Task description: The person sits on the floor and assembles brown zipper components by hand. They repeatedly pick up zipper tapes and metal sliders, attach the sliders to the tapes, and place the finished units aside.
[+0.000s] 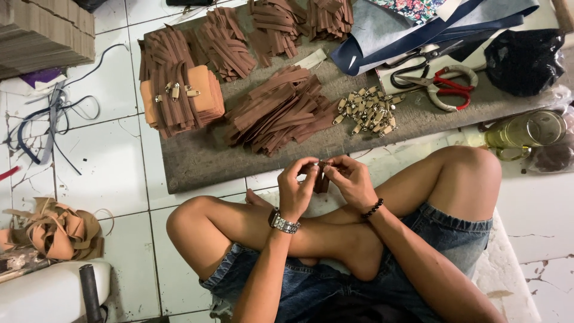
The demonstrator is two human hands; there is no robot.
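Both hands meet above my crossed legs, pinching one brown leather strap (322,179) that hangs down between them. My left hand (297,188), with a metal watch on the wrist, grips the strap's left side. My right hand (352,180), with a dark bead bracelet, holds its top at the right. Just beyond the hands, on a grey work board (197,161), lies a loose pile of brown straps (278,110) and a heap of small metal clasps (366,112).
More strap bundles (227,42) and a tan stack with clasped straps over it (179,96) lie at the board's back. Scissors (439,81), blue fabric (406,30), a black bag (523,60) and a glass mug (526,131) are on the right. Leather scraps (57,230) lie left.
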